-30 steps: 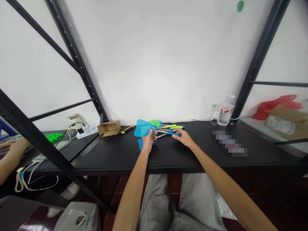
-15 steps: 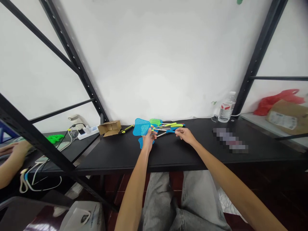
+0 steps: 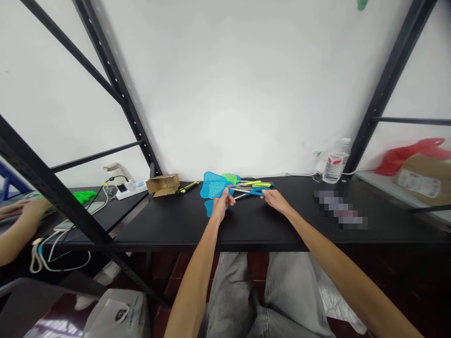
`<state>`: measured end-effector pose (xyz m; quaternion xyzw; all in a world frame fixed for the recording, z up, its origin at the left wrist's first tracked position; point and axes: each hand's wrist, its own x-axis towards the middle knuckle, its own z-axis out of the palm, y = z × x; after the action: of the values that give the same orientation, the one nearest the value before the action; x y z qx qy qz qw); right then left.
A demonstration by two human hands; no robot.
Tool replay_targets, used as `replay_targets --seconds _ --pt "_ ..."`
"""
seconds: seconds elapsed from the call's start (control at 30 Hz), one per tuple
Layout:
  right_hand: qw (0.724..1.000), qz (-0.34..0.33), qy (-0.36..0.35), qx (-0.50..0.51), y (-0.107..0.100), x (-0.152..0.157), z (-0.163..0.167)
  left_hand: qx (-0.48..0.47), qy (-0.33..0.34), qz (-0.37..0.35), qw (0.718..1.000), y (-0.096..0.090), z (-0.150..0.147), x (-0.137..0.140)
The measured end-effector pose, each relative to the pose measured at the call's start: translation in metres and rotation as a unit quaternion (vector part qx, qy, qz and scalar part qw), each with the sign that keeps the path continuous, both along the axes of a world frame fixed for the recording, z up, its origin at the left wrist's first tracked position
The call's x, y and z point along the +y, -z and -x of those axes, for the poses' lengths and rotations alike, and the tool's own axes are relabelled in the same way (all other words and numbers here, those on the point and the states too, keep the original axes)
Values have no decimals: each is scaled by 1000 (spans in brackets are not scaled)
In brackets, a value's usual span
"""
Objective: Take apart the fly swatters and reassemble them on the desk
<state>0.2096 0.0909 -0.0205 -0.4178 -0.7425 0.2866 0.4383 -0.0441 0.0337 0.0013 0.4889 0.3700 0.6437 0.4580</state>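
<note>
A blue fly swatter [image 3: 213,186] with a meshed head and thin metal shaft is held between my two hands. My left hand [image 3: 221,205] pinches it just below the head, thumb on top. At the other end, my right hand [image 3: 276,201] has its fingertips closed on the tip of the blue handle. Beneath my left hand lies a second blue swatter [image 3: 208,208], partly hidden by the fingers. Behind the held one are a green swatter [image 3: 231,178] and several yellow-green handles [image 3: 261,184], overlapping in a pile on the black table [image 3: 169,225].
Left of the pile are an open cardboard box [image 3: 163,185] and a black-and-yellow item [image 3: 189,188]. A water bottle [image 3: 336,161] and a blurred patch [image 3: 340,210] are at right. Another person's arm [image 3: 23,230] rests at the left table, near a power strip [image 3: 132,189].
The view has shifted slightly. The blue fly swatter's head has come a little to the right with my left hand, and both hands keep their hold.
</note>
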Motion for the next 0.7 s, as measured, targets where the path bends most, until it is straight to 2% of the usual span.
replay_targets --seconds 0.07,0.23,0.37,0.47,0.57,0.7 --pt "999 -8 -9 -30 -2 -4 2 0 -9 3 1000 1 -2 1" --pt "981 -94 -5 -167 -5 -16 11 27 -26 12 999 5 -5 5" --pt "970 -135 34 -197 -1 -12 10 117 3 -8 993 7 -9 5" --pt "965 -156 85 -192 2 1 8 253 2 -80 964 10 -14 1" --pt "952 -179 111 -221 2 17 8 368 -54 -148 916 11 -18 -4" --pt "926 -193 121 -301 -1 34 14 457 -113 -167 866 14 -21 -8"
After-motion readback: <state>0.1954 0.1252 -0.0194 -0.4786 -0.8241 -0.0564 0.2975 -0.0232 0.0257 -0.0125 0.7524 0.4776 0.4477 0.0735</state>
